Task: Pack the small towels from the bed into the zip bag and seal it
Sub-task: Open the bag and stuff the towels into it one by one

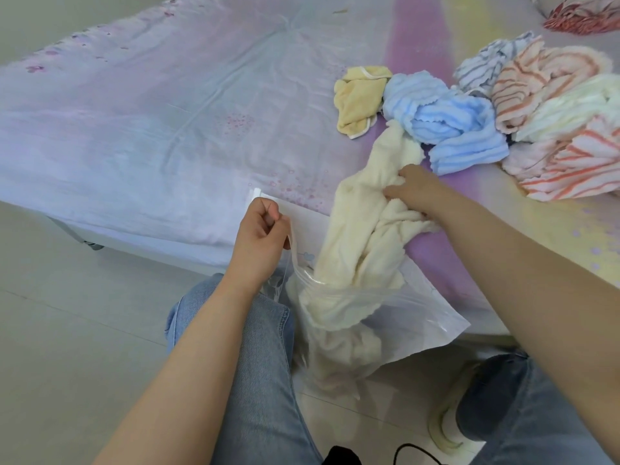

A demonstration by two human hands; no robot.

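A clear zip bag [419, 317] hangs off the bed's near edge, its mouth held up by my left hand [260, 234], which pinches the top strip. A cream towel [362, 213] trails from the bed down into the bag, and its lower end is inside. My right hand [414, 193] grips this towel on the bed. Behind it lie a yellow towel [357, 102], a blue ribbed towel [449, 119], a grey-striped towel [486, 62], orange-striped towels [543, 78] and a pale cream towel [570, 109].
The bed sheet [151, 112] is lilac with small flowers, bare on its left half. A red patterned cloth [577, 18] lies at the far right corner. My knees in jeans [255, 347] are below the bag, over a tiled floor [67, 313].
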